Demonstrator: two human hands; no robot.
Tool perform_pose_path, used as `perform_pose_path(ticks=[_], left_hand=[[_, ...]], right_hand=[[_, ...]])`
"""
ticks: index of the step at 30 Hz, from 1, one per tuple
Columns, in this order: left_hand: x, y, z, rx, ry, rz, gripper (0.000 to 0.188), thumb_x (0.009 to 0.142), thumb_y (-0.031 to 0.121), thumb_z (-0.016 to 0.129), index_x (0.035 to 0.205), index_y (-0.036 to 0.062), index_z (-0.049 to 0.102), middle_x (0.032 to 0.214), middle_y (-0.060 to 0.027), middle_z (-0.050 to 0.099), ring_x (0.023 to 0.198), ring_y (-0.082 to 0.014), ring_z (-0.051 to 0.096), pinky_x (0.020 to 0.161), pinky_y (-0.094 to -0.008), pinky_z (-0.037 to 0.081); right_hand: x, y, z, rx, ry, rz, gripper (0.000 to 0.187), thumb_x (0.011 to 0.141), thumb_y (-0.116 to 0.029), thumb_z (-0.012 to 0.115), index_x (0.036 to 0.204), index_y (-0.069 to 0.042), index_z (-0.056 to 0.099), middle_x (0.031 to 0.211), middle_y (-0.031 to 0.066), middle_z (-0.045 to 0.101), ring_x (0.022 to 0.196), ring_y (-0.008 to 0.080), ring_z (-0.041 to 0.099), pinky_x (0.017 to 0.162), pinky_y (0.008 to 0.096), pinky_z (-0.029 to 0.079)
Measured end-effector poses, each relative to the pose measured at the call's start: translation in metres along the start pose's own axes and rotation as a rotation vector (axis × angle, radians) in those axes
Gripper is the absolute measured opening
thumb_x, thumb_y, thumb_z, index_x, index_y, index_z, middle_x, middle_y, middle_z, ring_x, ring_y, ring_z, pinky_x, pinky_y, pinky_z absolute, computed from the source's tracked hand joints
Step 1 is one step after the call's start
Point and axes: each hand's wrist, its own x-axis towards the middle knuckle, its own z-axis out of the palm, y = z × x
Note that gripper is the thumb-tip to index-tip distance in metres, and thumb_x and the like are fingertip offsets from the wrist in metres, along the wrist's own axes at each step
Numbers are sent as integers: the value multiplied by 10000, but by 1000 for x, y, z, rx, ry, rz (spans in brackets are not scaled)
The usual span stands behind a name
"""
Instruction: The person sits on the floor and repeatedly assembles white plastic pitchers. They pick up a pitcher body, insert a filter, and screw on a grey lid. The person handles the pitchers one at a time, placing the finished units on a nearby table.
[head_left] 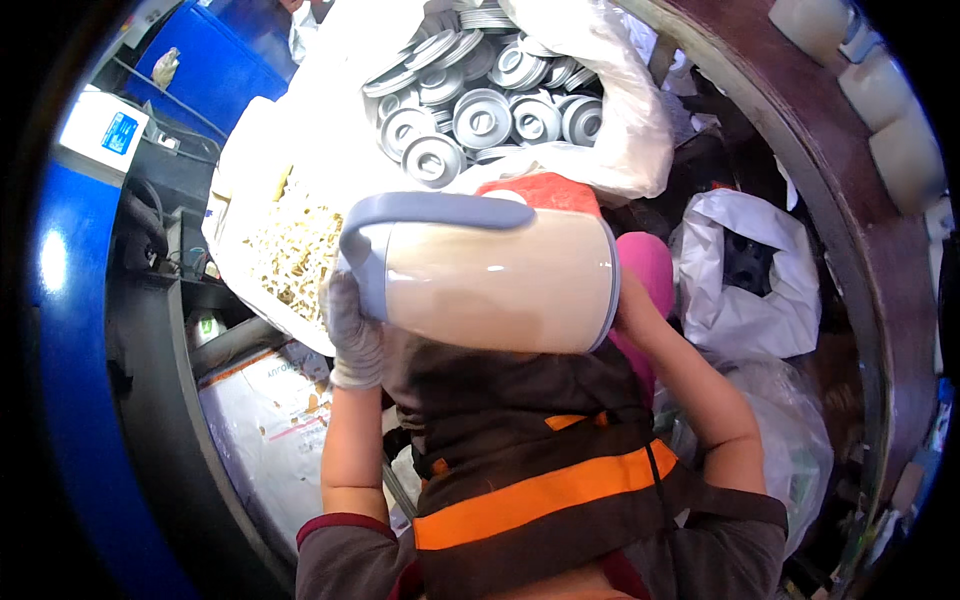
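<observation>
A large cream-coloured jug (500, 275) with a blue-grey handle lies on its side in front of me, its handle uppermost. My left hand (352, 335), in a pale glove, grips the jug's blue-grey end; the fingertips are hidden behind it. At the opposite end my bare right hand (628, 305) holds the jug, mostly covered by its rim. Just beyond the jug, a big white sack (640, 150) holds many round grey lids (482, 118). Something red (545, 188) shows between the sack and the jug.
Small cream pieces (290, 250) lie in a white sack at the left. Blue machine panels (85, 300) and a white box (103, 130) stand on that side. At the right are a white bag (745, 335) with dark contents and a curved dark-red edge (850, 190).
</observation>
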Motion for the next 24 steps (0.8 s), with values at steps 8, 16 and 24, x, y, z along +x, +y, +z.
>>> perform_pose_path(ticks=[8, 16, 24], left_hand=[[40, 11, 50, 328, -379, 171, 487, 821, 413, 614, 831, -71, 671, 1282, -231, 485, 1150, -299, 504, 970, -377, 396], [53, -2, 124, 398, -288, 295, 273, 860, 124, 524, 1094, -2, 588, 1243, -158, 514, 1062, -202, 523, 910, -323, 411], [12, -63, 73, 396, -341, -138, 161, 876, 115, 564, 934, 2, 663, 1063, -106, 614, 999, -166, 556, 876, -289, 428]], right_hand=[[-50, -55, 19, -351, 67, -509, 315, 947, -284, 470, 1102, -22, 552, 935, 55, 578, 852, 148, 545, 772, 300, 443], [-150, -120, -38, 53, 565, -951, 508, 924, -577, 355, 877, -105, 537, 674, -18, 510, 486, 64, 391, 431, 216, 307], [-235, -191, -177, -55, 1338, -1276, 472, 956, -512, 358, 837, -74, 490, 615, 27, 445, 474, 119, 397, 427, 251, 318]])
